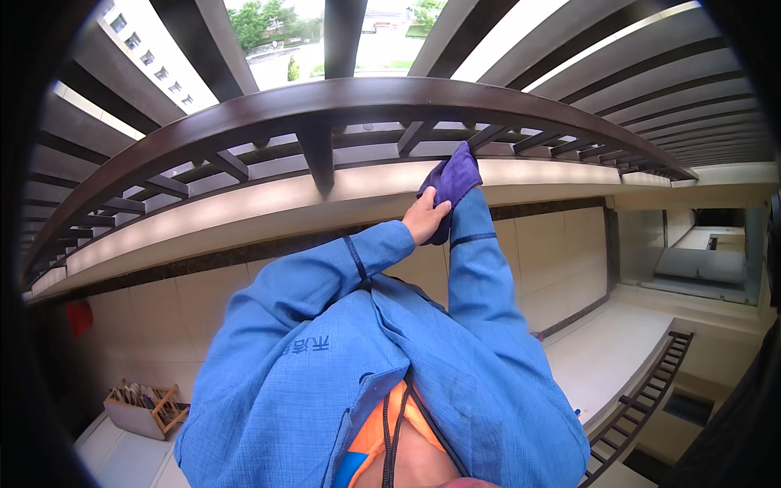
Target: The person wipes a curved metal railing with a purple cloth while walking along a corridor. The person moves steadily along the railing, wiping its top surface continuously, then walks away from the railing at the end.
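A purple cloth [459,172] is bunched just below the dark brown handrail [390,97], against the lower part of the railing. My left hand [426,215] pinches its near, hanging side between thumb and fingers. The same cloth wraps my right hand [478,188], so only a bit of skin by the cuff shows and the fingers are hidden. The cloth's pointed tip reaches a short baluster [488,137] under the rail. Beneath runs a pale ledge [366,178], with the cloth partly in front of it.
Tall dark slats [345,36] rise beyond the handrail, with trees and a building outside. Behind me at lower left stands a wooden rack [149,409] holding shoes or slippers. A red object [79,318] is near the left wall. Another railing [640,409] slopes down at right.
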Available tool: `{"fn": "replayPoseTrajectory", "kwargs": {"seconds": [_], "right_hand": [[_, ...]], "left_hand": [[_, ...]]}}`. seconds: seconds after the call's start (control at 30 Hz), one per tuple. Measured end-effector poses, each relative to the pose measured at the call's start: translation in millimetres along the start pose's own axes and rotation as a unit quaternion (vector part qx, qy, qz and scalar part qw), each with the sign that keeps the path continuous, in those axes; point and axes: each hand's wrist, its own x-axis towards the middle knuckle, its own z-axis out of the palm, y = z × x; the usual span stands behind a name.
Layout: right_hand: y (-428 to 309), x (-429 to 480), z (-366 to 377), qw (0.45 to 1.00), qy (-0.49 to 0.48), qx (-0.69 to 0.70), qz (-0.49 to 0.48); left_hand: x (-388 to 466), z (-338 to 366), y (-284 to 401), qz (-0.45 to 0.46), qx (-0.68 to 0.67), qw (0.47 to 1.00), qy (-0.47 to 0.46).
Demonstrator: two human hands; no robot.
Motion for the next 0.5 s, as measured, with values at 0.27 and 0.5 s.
{"fn": "replayPoseTrajectory", "kwargs": {"seconds": [0.27, 0.5], "right_hand": [[-53.8, 30.4, -14.6, 0.946, 0.048, 0.305, 0.096], [-50.0, 21.6, -113.4, 0.956, -0.207, -0.170, -0.116]], "left_hand": [[-18.6, -50.3, 13.2, -0.074, -0.090, 0.993, -0.010], [-1.0, -40.1, 21.4, 0.003, -0.029, 0.999, 0.019]]}}
